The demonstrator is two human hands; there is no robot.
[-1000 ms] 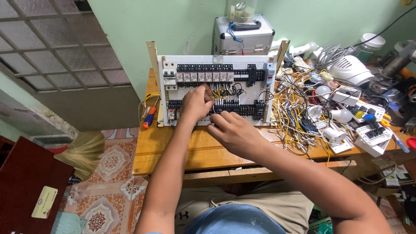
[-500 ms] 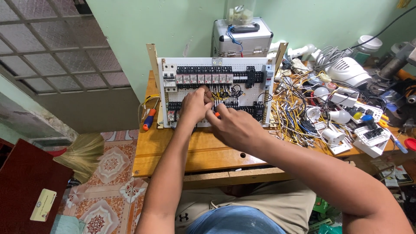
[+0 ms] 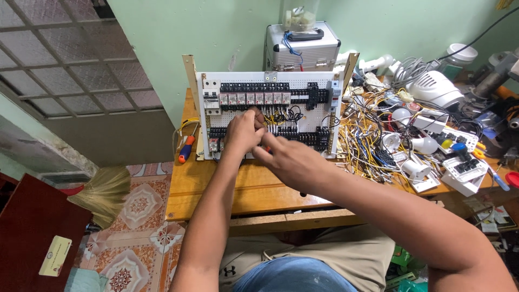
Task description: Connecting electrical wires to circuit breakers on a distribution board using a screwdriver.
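Observation:
A white perforated electrical panel point(image 3: 303, 116) with rows of black terminal blocks, relays and thin wires stands upright on a wooden table point(image 3: 216, 186). My left hand point(image 3: 244, 131) presses against the panel's lower middle, fingers curled around thin wires there. My right hand point(image 3: 289, 158) sits just right of it and nearer to me, fingers pinched toward the same spot. An orange tip shows between the two hands; I cannot tell what it belongs to.
A tangle of loose wires point(image 3: 367, 146), white sockets and bulbs point(image 3: 424, 145) covers the table to the right. A metal case point(image 3: 303, 48) stands behind the panel. A screwdriver with a blue and orange handle point(image 3: 185, 151) lies left of the panel. A broom point(image 3: 105, 192) lies on the tiled floor.
My right hand has moved left and up toward the left hand at the panel's lower row. The left hand stays almost in place.

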